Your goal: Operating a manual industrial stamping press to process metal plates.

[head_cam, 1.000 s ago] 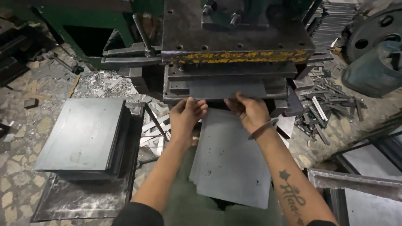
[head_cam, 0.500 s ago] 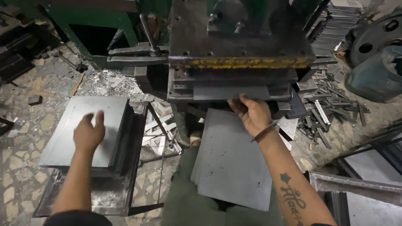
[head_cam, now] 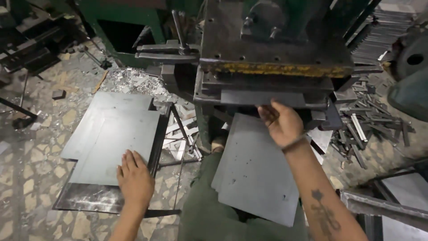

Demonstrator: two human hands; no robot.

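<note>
Steel dominates the view: a heavy press [head_cam: 272,53] fills twelve o'clock, its yellow-edged ram sitting over a stack of die plates. Below it, at five o'clock, grey sheets [head_cam: 256,172] lie across the person's lap, and at nine o'clock a pile of steel sheets [head_cam: 113,138] rests on a low stand. Offcut strips [head_cam: 370,125] litter the floor at three o'clock. The right hand [head_cam: 281,122] reaches to the die mouth, fingers curled on the edge of a sheet blank [head_cam: 263,98] lying in the slot; the grip looks light. The left hand [head_cam: 135,180] lies flat and open on the near corner of the pile's top sheet. Judging from this, the chief risk is fingers at the die opening if the ram drops; sharp sheet edges could also cut bare palms, and the lap sheets may slide off
</note>
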